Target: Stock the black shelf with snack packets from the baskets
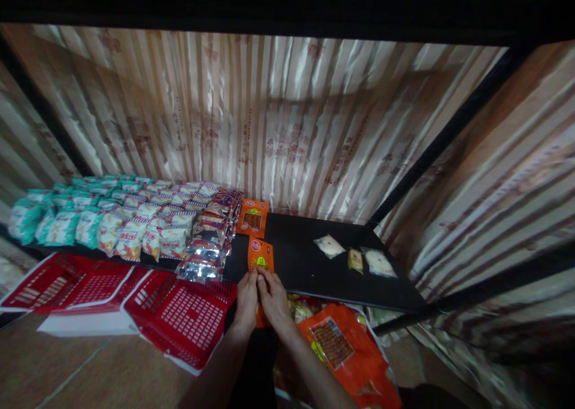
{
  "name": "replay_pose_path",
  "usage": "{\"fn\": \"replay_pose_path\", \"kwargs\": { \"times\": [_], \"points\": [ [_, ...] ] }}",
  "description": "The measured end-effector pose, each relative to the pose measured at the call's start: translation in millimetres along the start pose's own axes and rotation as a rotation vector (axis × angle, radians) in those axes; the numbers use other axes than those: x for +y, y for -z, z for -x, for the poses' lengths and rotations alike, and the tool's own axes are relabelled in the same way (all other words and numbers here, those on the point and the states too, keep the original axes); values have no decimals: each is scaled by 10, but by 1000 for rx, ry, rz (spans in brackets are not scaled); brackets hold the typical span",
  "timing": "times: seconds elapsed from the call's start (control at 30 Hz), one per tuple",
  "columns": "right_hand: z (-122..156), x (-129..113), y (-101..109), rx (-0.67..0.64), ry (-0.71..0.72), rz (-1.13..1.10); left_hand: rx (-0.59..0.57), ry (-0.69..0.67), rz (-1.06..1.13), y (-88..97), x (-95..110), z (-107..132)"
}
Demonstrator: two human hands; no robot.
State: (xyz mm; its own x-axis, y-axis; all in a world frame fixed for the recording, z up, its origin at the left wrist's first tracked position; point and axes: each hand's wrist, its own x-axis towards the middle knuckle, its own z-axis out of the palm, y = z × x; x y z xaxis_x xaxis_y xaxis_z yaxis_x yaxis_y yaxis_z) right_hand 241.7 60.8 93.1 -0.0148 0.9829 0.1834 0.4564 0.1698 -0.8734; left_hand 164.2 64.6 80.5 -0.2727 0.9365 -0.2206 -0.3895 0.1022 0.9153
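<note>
My left hand (247,298) and my right hand (273,295) are close together at the shelf's front edge. Their fingers are closed on the lower part of an orange snack packet (259,252), hiding its lower half. More orange shows between my wrists; I cannot tell if it belongs to the same packet. Behind it, against the back, lies a matching orange packet (253,217) with a clear window showing brown contents. Just left of my hands are stacked dark red and silver packets (206,238). A large orange bag (345,355) lies below my right forearm.
The black shelf (296,247) carries white packets (135,235) and teal packets (63,226) in rows at left. At right lie two whitish packets (329,246) and a small yellow packet (354,260). Red baskets (188,319) stand below. Dark posts and a striped curtain (287,115) surround the shelf.
</note>
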Motion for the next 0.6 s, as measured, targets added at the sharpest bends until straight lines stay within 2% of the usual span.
{"fn": "replay_pose_path", "kwargs": {
  "times": [0.3,0.43,0.6],
  "points": [
    [-89,147,-58,11,45,22,73,89,78,-10,-9,-147],
    [-116,240,-22,19,-15,84,101,113,21,-4,-19,-245],
    [-177,417,39,96,-100,188,97,175,22,-16,43,-369]
  ]
}}
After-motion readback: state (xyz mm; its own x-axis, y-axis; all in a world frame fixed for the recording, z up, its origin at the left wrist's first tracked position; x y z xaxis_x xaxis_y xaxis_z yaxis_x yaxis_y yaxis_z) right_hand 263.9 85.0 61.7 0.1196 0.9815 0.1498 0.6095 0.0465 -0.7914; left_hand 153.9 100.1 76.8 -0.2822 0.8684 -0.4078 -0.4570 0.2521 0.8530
